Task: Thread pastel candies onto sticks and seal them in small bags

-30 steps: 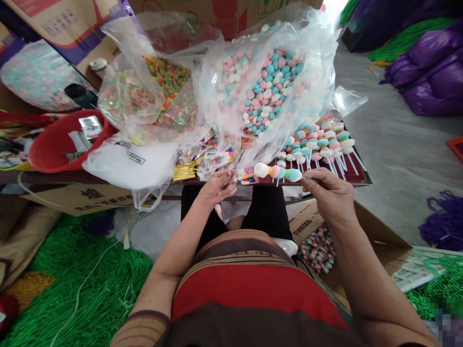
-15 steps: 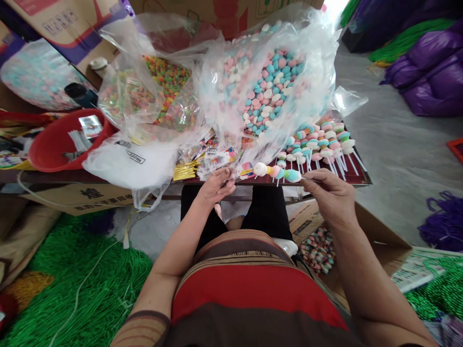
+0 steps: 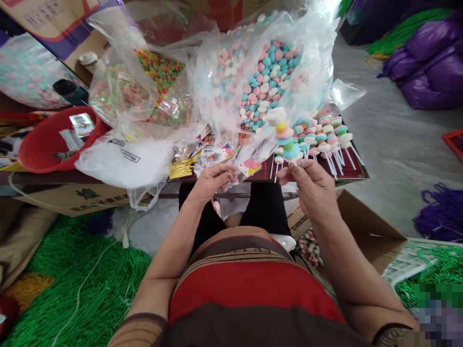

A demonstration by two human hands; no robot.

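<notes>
My right hand pinches the white stick of a marshmallow skewer. The skewer stands nearly upright, its pastel pieces stacked above my fingers and its white top blurred by motion. My left hand has thumb and fingers closed on a clear printed candy wrapper, which points toward the skewer. Several finished marshmallow skewers lie behind my right hand at the table's right end. Beyond my left hand are more printed wrappers and a bundle of gold twist ties.
A large clear bag of pastel candies and a bag of small gummies cover the back of the table. A red basin stands left, near a white plastic bag. An open cardboard box sits low on the right.
My right hand has moved left and turned the skewer from lying level to upright. The wrapper in my left hand shows more fully, away from the skewer's tip. The view has shifted slightly.
</notes>
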